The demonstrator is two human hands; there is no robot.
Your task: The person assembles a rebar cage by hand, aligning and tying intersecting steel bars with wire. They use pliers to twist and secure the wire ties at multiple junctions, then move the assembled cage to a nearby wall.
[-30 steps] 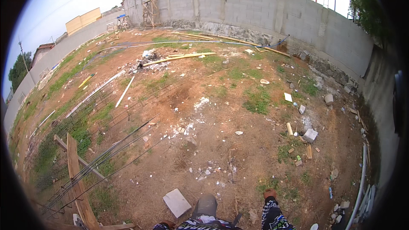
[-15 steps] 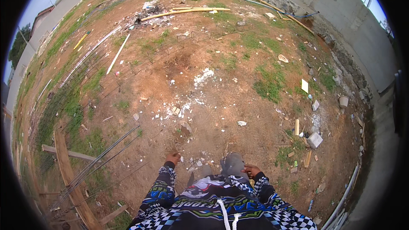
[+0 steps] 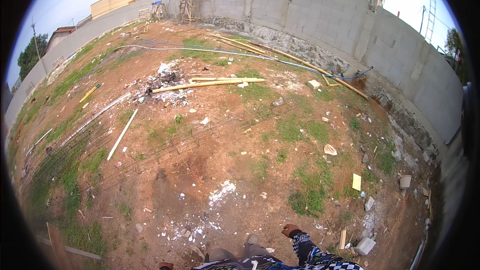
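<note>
Swinging out in front of my body over the bare soil is my right hand [image 3: 290, 229], its fingers curled in and nothing visible in them. A checkered sleeve [image 3: 310, 251] covers that arm. Only a sliver of my left hand [image 3: 166, 266] shows at the bottom edge, its fingers hidden. Between the hands, my shoes and trouser legs [image 3: 222, 255] show on the ground. White rubble bits [image 3: 192, 232] lie scattered just ahead of my feet, and a short wood offcut [image 3: 342, 239] lies right of my right hand.
Rebar mesh [image 3: 65, 160] lies at the left, with a plank [image 3: 59, 245] below it. Bamboo poles [image 3: 210, 85] and a debris heap [image 3: 167, 82] are farther ahead. A grey block wall [image 3: 320, 25] bounds the back and right. A concrete block [image 3: 365, 246] and bucket [image 3: 404, 182] sit at right.
My view has tilted up, bringing more wall and sky in. My right hand has moved from beside my leg to farther forward; my left hand has dropped to the bottom edge.
</note>
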